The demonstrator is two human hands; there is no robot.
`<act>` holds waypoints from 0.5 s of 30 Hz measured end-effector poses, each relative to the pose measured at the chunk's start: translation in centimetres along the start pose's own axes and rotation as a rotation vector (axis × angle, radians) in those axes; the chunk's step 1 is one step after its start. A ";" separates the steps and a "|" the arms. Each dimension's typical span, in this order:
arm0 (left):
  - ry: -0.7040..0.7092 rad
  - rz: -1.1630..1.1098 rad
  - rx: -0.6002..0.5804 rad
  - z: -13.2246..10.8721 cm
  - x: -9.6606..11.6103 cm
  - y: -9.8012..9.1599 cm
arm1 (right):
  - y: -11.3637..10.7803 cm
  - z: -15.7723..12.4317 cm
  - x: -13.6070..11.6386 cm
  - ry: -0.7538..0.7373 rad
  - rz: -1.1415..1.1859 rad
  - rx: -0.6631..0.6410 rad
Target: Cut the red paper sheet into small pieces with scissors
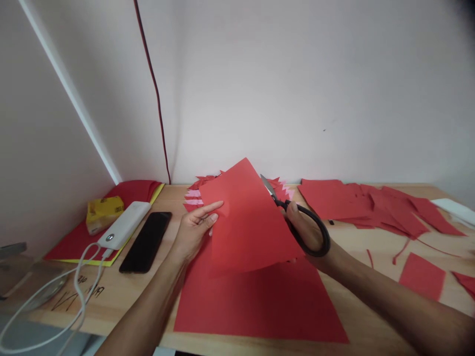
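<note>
Paper (245, 222) pinched in left hand (193, 226), scissors (282, 203) in right hand (305, 228), grip half-hidden, apparently closed

A papercraft workspace: wooden desk (349, 241), red paper (243, 217), scissors (281, 203).

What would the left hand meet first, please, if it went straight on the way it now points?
Most likely the scissors in the right hand: the left hand points rightward across the red sheet it holds. Depth is unclear, so it might pass in front instead.
</note>
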State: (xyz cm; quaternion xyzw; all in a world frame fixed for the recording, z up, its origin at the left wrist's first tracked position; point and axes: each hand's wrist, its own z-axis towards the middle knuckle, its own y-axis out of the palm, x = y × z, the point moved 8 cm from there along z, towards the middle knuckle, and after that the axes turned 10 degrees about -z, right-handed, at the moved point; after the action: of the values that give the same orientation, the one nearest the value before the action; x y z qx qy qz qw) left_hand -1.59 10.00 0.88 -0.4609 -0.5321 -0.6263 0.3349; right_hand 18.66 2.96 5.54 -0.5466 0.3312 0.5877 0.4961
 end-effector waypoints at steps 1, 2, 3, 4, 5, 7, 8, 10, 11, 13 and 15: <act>0.000 0.001 0.003 0.0 0.0 0.0 | 0.0 0.0 0.0 -0.005 0.017 0.002; -0.001 0.002 0.006 0.0 0.0 0.0 | 0.0 -0.1 0.0 -0.006 0.024 0.008; 0.000 0.001 0.008 0.0 0.0 -0.1 | 0.0 -0.1 0.1 -0.001 0.030 0.014; 0.001 0.000 0.010 0.0 0.1 -0.1 | 0.1 -0.2 0.2 0.011 0.034 0.022; 0.001 -0.001 0.011 0.0 0.1 -0.1 | 0.1 -0.2 0.2 0.024 0.039 0.032; -0.001 -0.005 0.011 -0.1 0.1 0.0 | 0.1 -0.3 0.0 0.031 0.029 0.048; -0.003 -0.008 0.011 -0.1 0.1 0.0 | 0.0 -0.3 -0.2 0.032 0.012 0.055; -0.004 -0.012 0.011 -0.1 0.1 0.0 | 0.0 -0.3 -0.5 0.020 -0.020 0.050; -0.004 -0.012 0.011 -0.1 0.1 0.0 | 0.1 -0.3 -0.5 0.012 -0.029 0.031; 0.001 -0.004 0.007 -0.1 0.1 0.0 | 0.4 -0.2 -0.4 0.011 -0.034 -0.023; 0.010 0.007 0.002 -0.1 0.1 0.0 | 0.5 -0.2 0.0 0.015 -0.065 -0.060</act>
State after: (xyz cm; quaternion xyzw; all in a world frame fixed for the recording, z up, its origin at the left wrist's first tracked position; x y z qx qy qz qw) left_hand -1.66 9.96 1.00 -0.4594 -0.5297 -0.6267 0.3402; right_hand 18.23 2.60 5.39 -0.5761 0.2991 0.5770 0.4957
